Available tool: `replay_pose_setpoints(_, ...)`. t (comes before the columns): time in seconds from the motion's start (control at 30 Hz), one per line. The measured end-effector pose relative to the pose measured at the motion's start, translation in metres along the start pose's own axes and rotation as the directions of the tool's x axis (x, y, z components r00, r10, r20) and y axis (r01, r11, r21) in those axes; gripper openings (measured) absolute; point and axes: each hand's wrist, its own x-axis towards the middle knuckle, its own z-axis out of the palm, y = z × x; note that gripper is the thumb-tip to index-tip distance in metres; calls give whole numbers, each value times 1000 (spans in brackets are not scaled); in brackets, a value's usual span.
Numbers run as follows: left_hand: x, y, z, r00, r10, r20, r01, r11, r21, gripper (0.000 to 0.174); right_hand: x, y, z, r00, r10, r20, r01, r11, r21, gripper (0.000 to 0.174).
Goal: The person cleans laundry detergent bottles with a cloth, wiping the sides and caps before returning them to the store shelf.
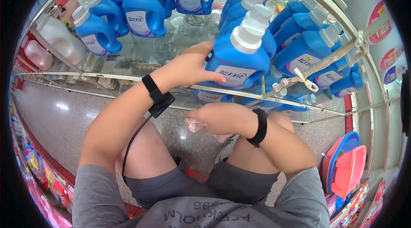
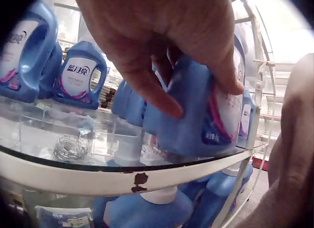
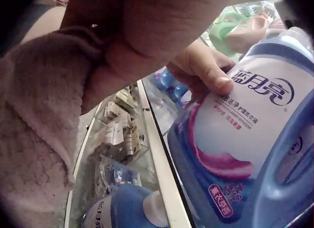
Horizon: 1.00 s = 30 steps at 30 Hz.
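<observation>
My left hand (image 1: 190, 66) grips a blue laundry detergent bottle (image 1: 244, 59) with a white cap at the front edge of the glass shelf. Its thumb lies on the label side, and the fingers go round the bottle's left side, as the left wrist view shows. The bottle (image 3: 265, 90) stands with its handle to the right. Lower down, in front of the shelf edge, my right hand (image 1: 224, 119) holds a crumpled pale pink cloth (image 1: 195, 125). In the right wrist view the cloth (image 3: 39, 134) hangs from that hand, apart from the bottle.
More blue bottles (image 1: 143, 12) stand at the left and back of the glass shelf, with others (image 1: 306, 54) at the right. A coil of wire (image 2: 70, 148) lies on the glass. The white shelf rim (image 2: 64, 181) runs along the front; bottles (image 2: 147, 211) fill a lower shelf. Plastic basins (image 1: 349, 164) stand right.
</observation>
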Motion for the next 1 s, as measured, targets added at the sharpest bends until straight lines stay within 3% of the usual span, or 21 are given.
replay_pose_setpoints(0.17, 10, 2, 14, 998, 59, 3, -59, 997, -48, 84, -5, -1, -4, 999, 49, 17, -50, 996, 71, 35)
replay_pose_setpoints(0.37, 17, 6, 7, 996, 87, 37, -91, 987, 129, 84, -8, 18, 18, 998, 15, -69, -11, 998, 59, 37)
replay_pose_setpoints(0.43, 18, 13, -21, 957, -52, 285, 28, 996, 89, 69, -10, 19, 19, 993, 35, -111, -26, 996, 86, 31)
replay_pose_setpoints(0.47, 23, 11, -33, 959, -51, 278, 25, 995, 96, 69, -14, 14, 13, 993, 29, -113, -20, 997, 77, 31)
replay_pose_setpoints(0.53, 36, 4, -56, 961, -189, 203, 200, 979, -33, 50, -24, -5, -4, 989, 142, 35, -145, 986, 78, 31)
replay_pose_setpoints(0.57, 42, -17, -55, 996, -75, 49, 85, 961, -262, 36, -28, -1, 0, 994, 107, -6, -106, 988, 111, 26)
replay_pose_setpoints(0.6, 49, -27, -59, 996, -79, 37, 86, 964, -253, 36, -30, 1, 3, 996, 94, -4, -93, 990, 101, 26)
replay_pose_setpoints(0.67, 62, -37, -60, 949, -270, -161, 208, 924, -321, 27, -34, 7, 9, 997, 43, -69, -29, 981, 189, 26)
replay_pose_setpoints(0.7, 68, -39, -57, 932, -293, -213, 232, 934, -271, 29, -38, 10, 13, 994, 92, -60, -79, 978, 194, 39)
replay_pose_setpoints(0.8, 90, -70, -50, 903, -323, -284, 188, 890, -414, 34, -48, -2, -5, 986, 164, 28, -165, 951, 262, 43)
replay_pose_setpoints(0.83, 96, -76, -52, 898, -358, -255, 221, 870, -441, 44, -51, 5, 3, 984, 174, 32, -176, 949, 261, 43)
replay_pose_setpoints(0.9, 106, -86, -47, 875, -393, -283, 212, 836, -506, 50, -55, 21, 19, 983, 81, -167, -55, 986, 156, 52)
replay_pose_setpoints(0.97, 117, -94, -45, 854, -435, -284, 217, 795, -566, 70, -60, 22, 16, 984, 127, -125, -105, 979, 174, 51)
replay_pose_setpoints(1.0, 123, -98, -43, 857, -434, -278, 212, 789, -577, 70, -61, 20, 14, 983, 161, -87, -141, 970, 197, 50)
